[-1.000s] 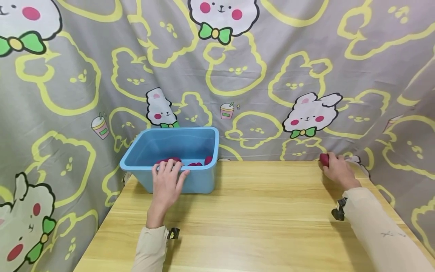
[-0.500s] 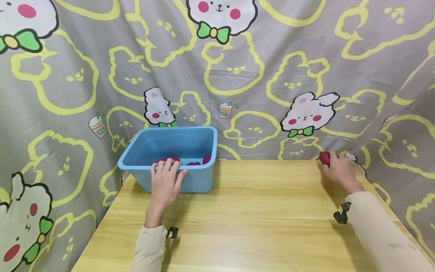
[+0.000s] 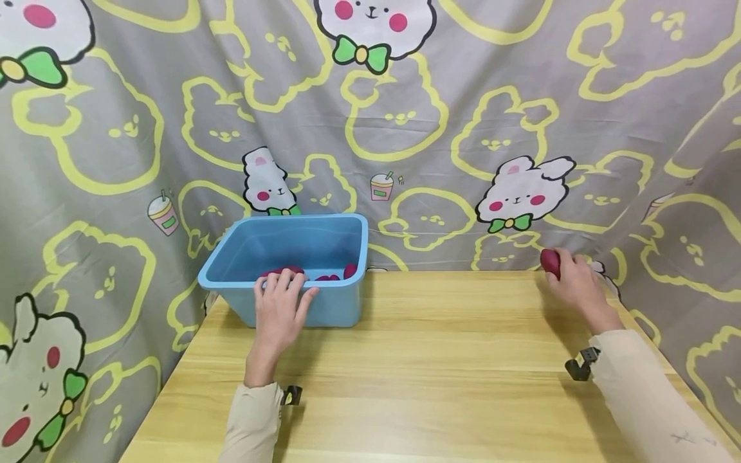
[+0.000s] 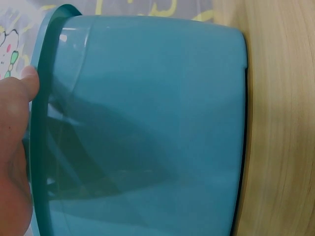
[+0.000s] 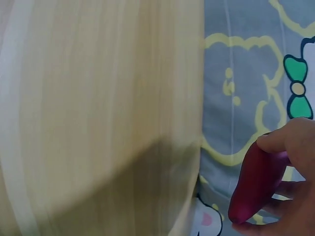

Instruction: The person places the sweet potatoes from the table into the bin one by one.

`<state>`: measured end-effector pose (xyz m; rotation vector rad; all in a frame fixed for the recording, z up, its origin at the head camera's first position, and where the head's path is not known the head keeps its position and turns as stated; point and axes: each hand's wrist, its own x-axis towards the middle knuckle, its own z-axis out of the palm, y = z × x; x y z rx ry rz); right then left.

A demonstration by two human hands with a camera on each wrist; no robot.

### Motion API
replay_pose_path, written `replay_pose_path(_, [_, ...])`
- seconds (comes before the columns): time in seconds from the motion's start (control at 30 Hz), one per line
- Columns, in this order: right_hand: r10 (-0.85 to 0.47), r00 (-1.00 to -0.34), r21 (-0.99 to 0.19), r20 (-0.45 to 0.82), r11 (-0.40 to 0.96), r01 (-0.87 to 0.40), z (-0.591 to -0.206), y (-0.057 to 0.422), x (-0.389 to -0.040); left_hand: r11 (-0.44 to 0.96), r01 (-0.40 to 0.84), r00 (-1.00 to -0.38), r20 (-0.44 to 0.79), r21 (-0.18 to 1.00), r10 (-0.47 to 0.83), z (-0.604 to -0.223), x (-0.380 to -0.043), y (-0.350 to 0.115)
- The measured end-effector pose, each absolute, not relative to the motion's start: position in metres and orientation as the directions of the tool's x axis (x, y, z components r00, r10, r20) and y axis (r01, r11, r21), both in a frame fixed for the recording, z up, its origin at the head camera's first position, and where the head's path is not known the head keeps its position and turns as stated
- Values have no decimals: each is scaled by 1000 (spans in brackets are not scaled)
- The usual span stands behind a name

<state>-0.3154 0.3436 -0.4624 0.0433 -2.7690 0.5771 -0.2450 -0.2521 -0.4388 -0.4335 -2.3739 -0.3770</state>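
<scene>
In the head view my right hand (image 3: 576, 283) holds a dark red sweet potato (image 3: 550, 262) at the table's far right corner. The right wrist view shows the sweet potato (image 5: 258, 179) smooth and tapered, between thumb and fingers. My left hand (image 3: 280, 312) holds the front rim of a blue plastic bin (image 3: 341, 305), fingers over the edge and thumb outside. The left wrist view has the thumb of my left hand (image 4: 15, 123) at the rim of the bin (image 4: 147, 113). Several dark red sweet potatoes (image 3: 350, 271) lie inside, partly hidden by the front wall and fingers.
The bin stands at the back left of a light wooden table (image 3: 440, 366). A grey curtain (image 3: 417, 135) with cartoon rabbits hangs close behind the table and along both sides.
My right hand has raised the sweet potato slightly at the far right corner. My left hand stays on the bin's rim. The head view has shifted a little.
</scene>
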Motion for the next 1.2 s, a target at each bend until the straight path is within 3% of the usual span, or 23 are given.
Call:
replay_pose_path(0.47, [108,-942,-477,318,877,-61,-447,331,-305,901,407,-710,674,154,205,-439,-245,-253])
replay_pose_path(1.2, [158,-903,-526,400,846,-85,-426,313,-288,894,422,-690,693,150,209,-440,-246,-253])
